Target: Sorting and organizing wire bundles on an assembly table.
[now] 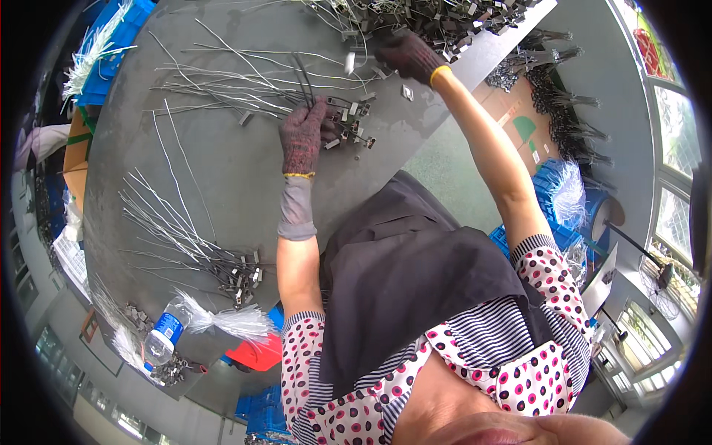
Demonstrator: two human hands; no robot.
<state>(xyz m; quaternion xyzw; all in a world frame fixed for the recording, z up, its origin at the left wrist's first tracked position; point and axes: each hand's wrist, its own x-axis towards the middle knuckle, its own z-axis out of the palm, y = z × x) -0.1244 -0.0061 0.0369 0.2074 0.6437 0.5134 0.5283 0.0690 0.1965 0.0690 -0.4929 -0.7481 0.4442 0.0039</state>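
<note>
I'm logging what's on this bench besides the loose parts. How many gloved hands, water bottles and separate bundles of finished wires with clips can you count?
Gloved hands: 2, the left hand on wires and the right hand at the clip pile
Water bottle: 1
Wire bundles: 2, one by the left hand, one nearer
Total: 5

At the lower left edge of your round grey table (pixel 222 178) lies a clear plastic water bottle (pixel 162 334) on its side, wrapped with a blue label (pixel 170 325) and closed with a blue cap. To your right, beyond the table edge, a flattened brown cardboard box (pixel 515 122) rests on the floor, printed with green and red marks. At the far left, a second brown cardboard carton (pixel 75 156) stands beside the table, partly hidden by its rim.
</note>
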